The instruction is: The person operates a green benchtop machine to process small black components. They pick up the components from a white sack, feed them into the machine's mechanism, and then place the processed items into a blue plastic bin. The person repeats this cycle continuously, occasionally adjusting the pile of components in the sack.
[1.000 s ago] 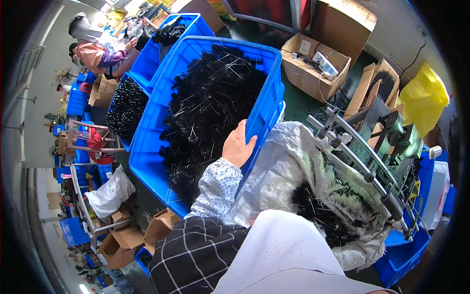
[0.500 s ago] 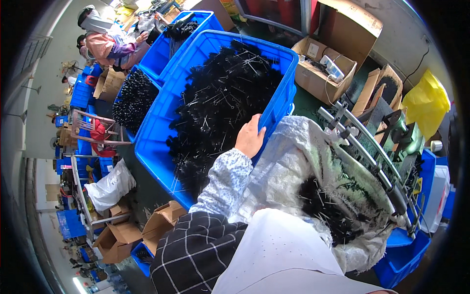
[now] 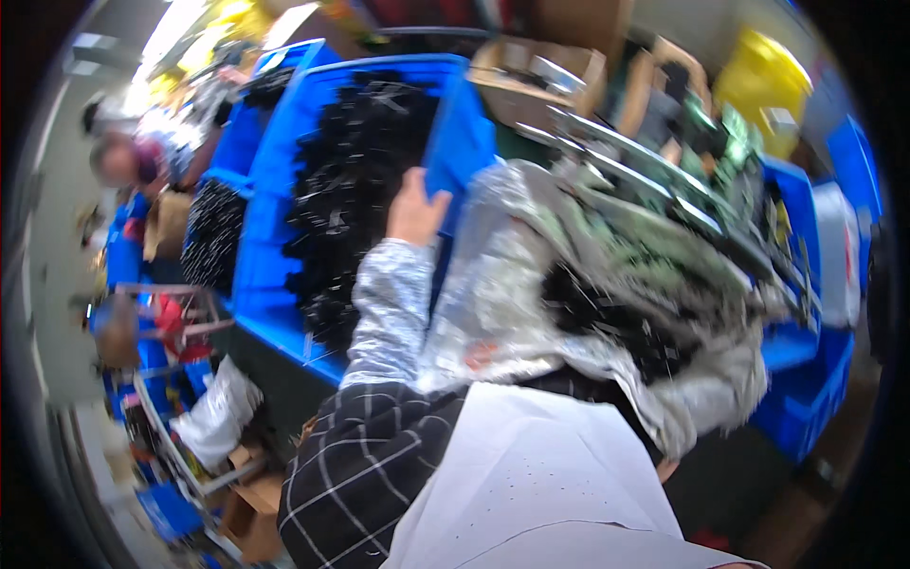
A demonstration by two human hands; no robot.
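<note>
My left hand grips the right-hand rim of a large blue bin, its thumb apart from the fingers. Heaped inside that bin are many small black bristle brushes with thin wire stems. Close to my right, a whitish woven sack gapes, with more black wire-stemmed brushes in its mouth. A small patch of skin below the sack's lower edge seems to be my right hand; its fingers are hidden. The picture is smeared by motion.
Metal rails of a stand run beyond the sack. Cardboard boxes and a yellow bag are at the back. Another blue bin stands at right. Black brushes fill a bin at left. People sit farther off.
The view has swung, so the bin and sack appear farther left. My left hand stays on the bin's rim. A patch of skin now shows below the sack.
</note>
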